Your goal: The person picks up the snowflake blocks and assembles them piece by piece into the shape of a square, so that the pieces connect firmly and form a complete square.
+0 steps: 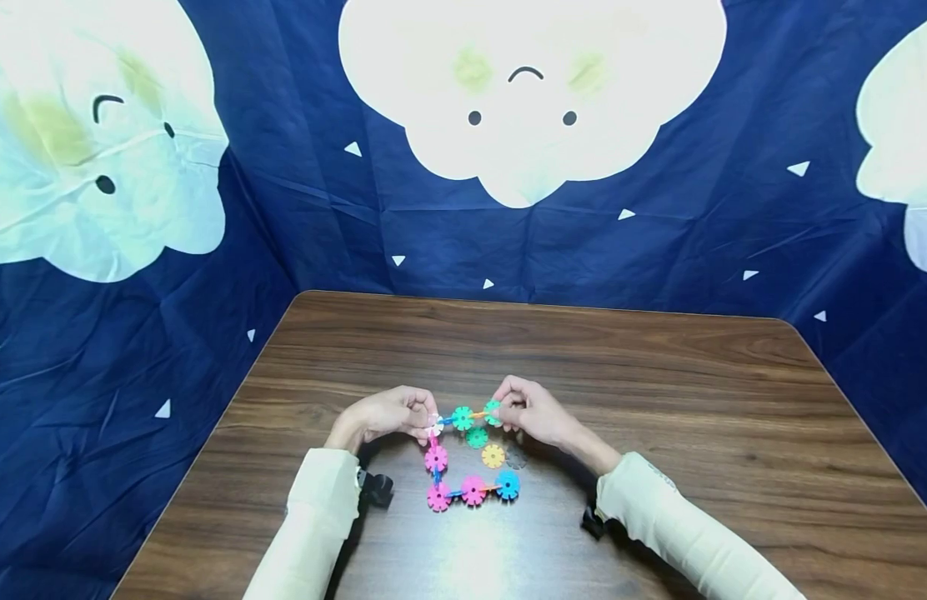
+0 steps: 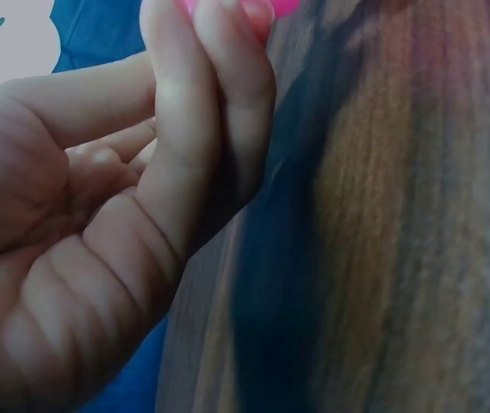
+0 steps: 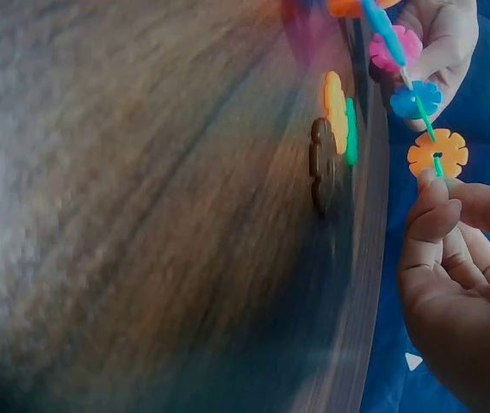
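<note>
A chain of interlocking flower-shaped plastic discs bends into a three-sided shape, open on the right. At its upper left corner my left hand pinches the chain by a white disc and the pink one joined to it; pink shows at those fingertips in the left wrist view. Thumb and fingers of my right hand pinch a green disc at the upper right end. Right beside it an orange disc stands linked in. Along the bottom side lie pink discs and a blue end disc.
Inside the shape lie a loose green disc and a yellow-orange disc, with a dark disc near my right hand. The wooden table backs onto a blue cloth with white clouds.
</note>
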{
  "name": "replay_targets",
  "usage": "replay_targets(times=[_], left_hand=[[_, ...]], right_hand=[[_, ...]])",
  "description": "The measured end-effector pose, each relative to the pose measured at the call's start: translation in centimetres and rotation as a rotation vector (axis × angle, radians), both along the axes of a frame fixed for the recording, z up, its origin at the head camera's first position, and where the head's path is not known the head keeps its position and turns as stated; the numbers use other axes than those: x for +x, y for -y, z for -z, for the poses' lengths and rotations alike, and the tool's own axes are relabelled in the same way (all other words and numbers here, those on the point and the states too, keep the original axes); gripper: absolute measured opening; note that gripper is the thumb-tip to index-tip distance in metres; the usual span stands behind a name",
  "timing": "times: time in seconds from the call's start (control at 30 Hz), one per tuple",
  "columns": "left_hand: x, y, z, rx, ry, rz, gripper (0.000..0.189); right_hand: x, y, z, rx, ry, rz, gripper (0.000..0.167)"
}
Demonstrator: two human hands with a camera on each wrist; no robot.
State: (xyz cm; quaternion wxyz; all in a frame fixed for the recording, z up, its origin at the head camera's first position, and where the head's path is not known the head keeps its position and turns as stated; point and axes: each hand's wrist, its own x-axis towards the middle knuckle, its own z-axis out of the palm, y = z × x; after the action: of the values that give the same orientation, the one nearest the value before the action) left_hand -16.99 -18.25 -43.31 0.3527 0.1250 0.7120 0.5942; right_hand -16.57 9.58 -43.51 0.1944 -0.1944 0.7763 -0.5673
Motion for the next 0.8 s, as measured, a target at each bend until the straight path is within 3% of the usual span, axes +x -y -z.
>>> replay_targets(times=[0.17,0.27,0.37,0.47,0.6,0.67,0.8], left_hand=[[-0.1,0.0,-0.5,-0.037,0.026,0.024,0.008],[-0.1,0.0,-0.9,-0.105,0.010,0.054,0.011],[0.0,-0.2,-1.4,-0.203,-0.060,0.068,0.014],[0.1,-0.6,-1.9,-0.284,-0.189,0.061,0.017],[0.1,-1.3,-2.2,-0.316,-0.334,0.045,0.018],[0.1,-1.6,-2.2,-0.300,-0.350,0.042,0.017],[0.1,-2.0,-2.2,-0.264,-0.311,0.045,0.013]], right_hand=[[-0.3,-0.3,0.3,0.017,0.006,0.021,0.014],[-0.4,-0.4,0.5,0.020,-0.001,0.032,0.017],[-0.5,-0.4,0.6,0.022,-0.006,0.040,0.018],[-0.6,-0.2,0.4,0.030,-0.011,0.041,0.017],[-0.7,0.0,0.2,0.022,-0.024,0.022,0.018],[-0.7,0.3,0.1,0.014,-0.025,0.013,0.018],[-0.7,0.7,0.0,0.007,-0.017,0.012,0.018]])
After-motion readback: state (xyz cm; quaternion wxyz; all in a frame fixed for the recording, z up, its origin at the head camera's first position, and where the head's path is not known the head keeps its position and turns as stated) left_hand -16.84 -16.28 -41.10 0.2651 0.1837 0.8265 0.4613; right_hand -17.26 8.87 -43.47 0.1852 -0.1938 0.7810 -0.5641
